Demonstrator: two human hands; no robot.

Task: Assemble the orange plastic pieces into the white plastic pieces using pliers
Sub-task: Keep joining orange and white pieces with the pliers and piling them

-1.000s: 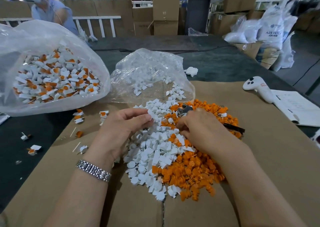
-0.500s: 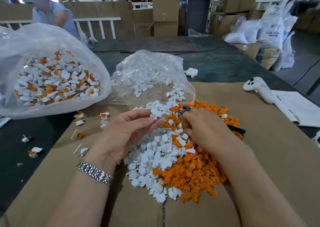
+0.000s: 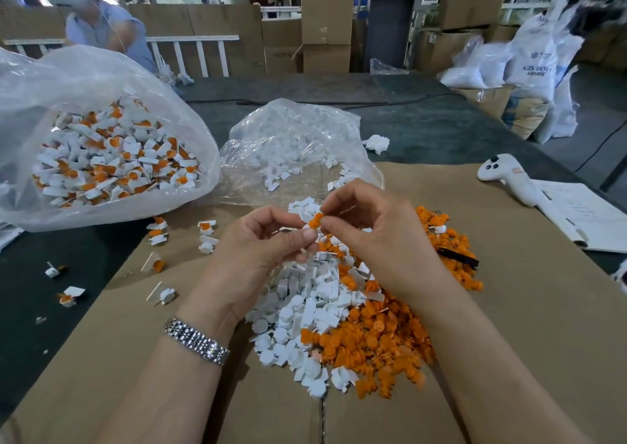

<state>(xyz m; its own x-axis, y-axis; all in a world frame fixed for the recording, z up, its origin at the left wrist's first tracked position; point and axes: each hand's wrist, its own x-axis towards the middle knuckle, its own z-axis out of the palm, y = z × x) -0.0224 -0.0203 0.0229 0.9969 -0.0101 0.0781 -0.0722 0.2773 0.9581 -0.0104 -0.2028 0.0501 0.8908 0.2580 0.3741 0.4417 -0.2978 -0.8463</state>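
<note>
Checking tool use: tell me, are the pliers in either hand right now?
No: the right hand pinches an orange piece, and the left hand holds no pliers.

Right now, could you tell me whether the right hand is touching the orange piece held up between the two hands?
Touching: in the head view, the right hand pinches the orange piece with its fingertips.

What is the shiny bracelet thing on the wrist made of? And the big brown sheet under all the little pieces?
The watch band on the left wrist looks like polished metal: silvery links with bright glints. The brown sheet looks like plain matte cardboard; a seam between two flaps shows near the front edge.
</note>
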